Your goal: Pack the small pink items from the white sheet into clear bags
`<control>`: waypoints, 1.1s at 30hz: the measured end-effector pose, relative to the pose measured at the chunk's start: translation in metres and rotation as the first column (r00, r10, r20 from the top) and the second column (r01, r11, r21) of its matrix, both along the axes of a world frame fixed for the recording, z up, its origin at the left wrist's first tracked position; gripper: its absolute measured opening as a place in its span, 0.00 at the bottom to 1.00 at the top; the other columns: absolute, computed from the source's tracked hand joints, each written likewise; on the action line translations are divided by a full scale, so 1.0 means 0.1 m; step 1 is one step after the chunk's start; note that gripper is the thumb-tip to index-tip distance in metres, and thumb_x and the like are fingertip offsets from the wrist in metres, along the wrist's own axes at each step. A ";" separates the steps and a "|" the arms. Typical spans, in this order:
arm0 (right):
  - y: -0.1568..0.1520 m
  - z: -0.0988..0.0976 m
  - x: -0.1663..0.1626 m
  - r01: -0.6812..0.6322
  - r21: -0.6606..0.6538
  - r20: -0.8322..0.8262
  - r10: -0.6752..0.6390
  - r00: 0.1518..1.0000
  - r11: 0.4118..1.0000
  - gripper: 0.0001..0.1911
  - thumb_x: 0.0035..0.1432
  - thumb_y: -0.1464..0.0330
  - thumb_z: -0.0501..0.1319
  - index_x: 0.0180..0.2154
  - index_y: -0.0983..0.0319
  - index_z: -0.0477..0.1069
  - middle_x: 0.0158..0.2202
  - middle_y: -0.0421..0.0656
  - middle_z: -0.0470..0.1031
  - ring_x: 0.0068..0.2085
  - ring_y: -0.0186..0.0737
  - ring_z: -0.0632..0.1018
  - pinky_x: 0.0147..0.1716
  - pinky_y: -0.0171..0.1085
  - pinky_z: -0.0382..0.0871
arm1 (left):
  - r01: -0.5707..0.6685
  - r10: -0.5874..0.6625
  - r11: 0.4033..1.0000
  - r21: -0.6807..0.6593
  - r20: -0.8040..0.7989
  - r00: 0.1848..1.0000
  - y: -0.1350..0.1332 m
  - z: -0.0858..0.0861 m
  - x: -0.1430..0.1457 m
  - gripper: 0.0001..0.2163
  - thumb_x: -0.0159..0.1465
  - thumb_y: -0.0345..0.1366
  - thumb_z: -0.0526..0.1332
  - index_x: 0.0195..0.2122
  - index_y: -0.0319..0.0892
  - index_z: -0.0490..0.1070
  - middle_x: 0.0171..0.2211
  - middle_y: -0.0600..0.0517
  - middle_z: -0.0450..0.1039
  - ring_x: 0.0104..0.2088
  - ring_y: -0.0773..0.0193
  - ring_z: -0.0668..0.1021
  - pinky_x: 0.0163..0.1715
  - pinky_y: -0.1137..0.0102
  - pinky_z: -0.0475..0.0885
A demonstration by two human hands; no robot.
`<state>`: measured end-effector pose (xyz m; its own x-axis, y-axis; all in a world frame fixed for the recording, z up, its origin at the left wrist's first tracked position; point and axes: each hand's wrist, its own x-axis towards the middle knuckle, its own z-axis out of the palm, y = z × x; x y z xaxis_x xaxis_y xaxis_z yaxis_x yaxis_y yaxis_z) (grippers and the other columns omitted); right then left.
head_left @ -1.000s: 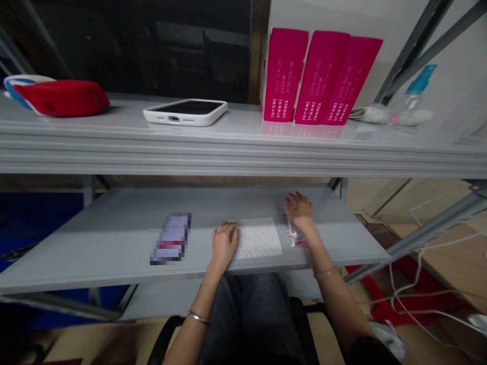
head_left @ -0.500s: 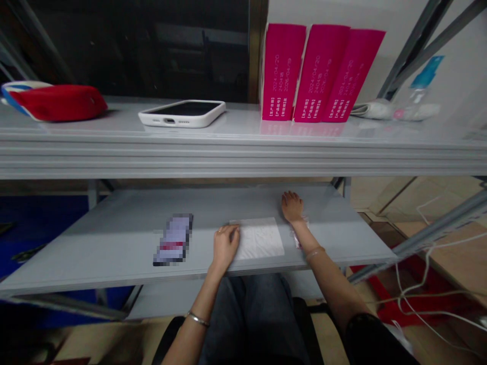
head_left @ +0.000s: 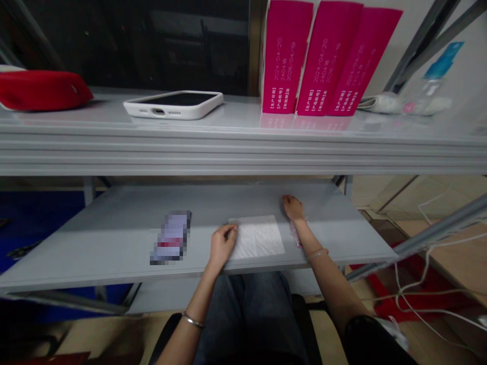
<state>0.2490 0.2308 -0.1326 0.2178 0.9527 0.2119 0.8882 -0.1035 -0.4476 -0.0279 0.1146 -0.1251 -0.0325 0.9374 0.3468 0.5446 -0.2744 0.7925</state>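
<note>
A thin white tissue-like sheet [head_left: 258,237] lies flat on the lower shelf in front of me. My left hand [head_left: 222,244] rests over its left edge, thumb and fingers drawn together near the far left corner; whether they grip the sheet is hidden. Beyond the sheet's right side, my right hand [head_left: 292,207] is closed, its fingers curled down toward the shelf. What it holds, if anything, does not show. Under my right wrist lies a small pinkish, clear packet [head_left: 294,235], partly covered by the arm.
A pixelated phone [head_left: 171,237] lies left on the lower shelf [head_left: 114,238]. On the upper shelf stand a red case [head_left: 41,90], a white-cased phone [head_left: 175,105], several magenta boxes [head_left: 289,58] and a blue-topped spray bottle [head_left: 429,88]. White cables [head_left: 426,268] hang at right.
My right hand's fingers, more spread before, are now curled in. My left hand has shifted slightly left. The view has moved a little closer to the upper shelf.
</note>
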 end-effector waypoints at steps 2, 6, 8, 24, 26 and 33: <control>-0.01 0.00 0.00 0.000 0.005 -0.006 0.000 1.000 1.000 0.23 0.65 0.61 0.41 0.46 0.62 0.71 0.45 0.49 0.75 0.47 0.44 0.74 0.46 0.40 0.62 | -0.006 0.007 1.000 0.003 -0.009 1.000 0.00 0.00 0.00 0.13 0.61 0.38 0.55 0.39 0.38 0.76 0.39 0.44 0.78 0.38 0.58 0.78 0.40 0.65 0.70; 0.00 0.00 0.00 0.002 0.013 -0.018 -0.002 1.000 1.000 0.21 0.64 0.61 0.43 0.44 0.61 0.72 0.44 0.49 0.75 0.47 0.44 0.74 0.46 0.39 0.62 | -0.006 0.006 1.000 0.006 -0.016 1.000 0.00 0.00 0.00 0.12 0.61 0.37 0.55 0.38 0.38 0.76 0.39 0.45 0.78 0.39 0.58 0.78 0.41 0.65 0.70; 0.01 -0.01 0.01 0.000 0.020 -0.025 0.000 1.000 1.000 0.21 0.64 0.61 0.44 0.44 0.61 0.72 0.44 0.48 0.75 0.46 0.44 0.74 0.45 0.39 0.62 | -0.005 0.005 1.000 0.003 -0.016 1.000 0.00 0.01 0.00 0.12 0.61 0.37 0.55 0.38 0.38 0.76 0.39 0.45 0.78 0.39 0.58 0.78 0.42 0.64 0.70; -0.05 0.01 -0.05 0.103 0.351 -0.045 -0.094 0.995 0.931 0.21 0.63 0.65 0.43 0.47 0.64 0.70 0.50 0.51 0.70 0.54 0.47 0.65 0.51 0.46 0.52 | -0.012 0.012 1.000 -0.007 0.011 1.000 -0.01 0.01 0.00 0.12 0.61 0.38 0.56 0.38 0.39 0.76 0.40 0.45 0.78 0.40 0.58 0.78 0.42 0.65 0.71; -0.09 0.03 -0.07 0.133 0.431 -0.042 -0.128 0.991 0.892 0.20 0.62 0.66 0.43 0.44 0.63 0.71 0.47 0.50 0.72 0.51 0.47 0.66 0.49 0.46 0.52 | -0.008 0.009 1.000 -0.008 0.014 1.000 -0.01 0.00 0.00 0.12 0.61 0.38 0.55 0.38 0.39 0.76 0.39 0.45 0.78 0.40 0.58 0.78 0.42 0.65 0.71; -0.25 0.10 -0.10 0.167 0.404 -0.066 -0.154 0.986 0.899 0.21 0.62 0.66 0.43 0.41 0.63 0.73 0.40 0.50 0.73 0.46 0.50 0.67 0.46 0.46 0.52 | -0.011 0.011 1.000 0.008 0.010 1.000 0.01 -0.02 0.00 0.12 0.61 0.39 0.55 0.38 0.39 0.76 0.39 0.45 0.78 0.39 0.58 0.78 0.43 0.65 0.71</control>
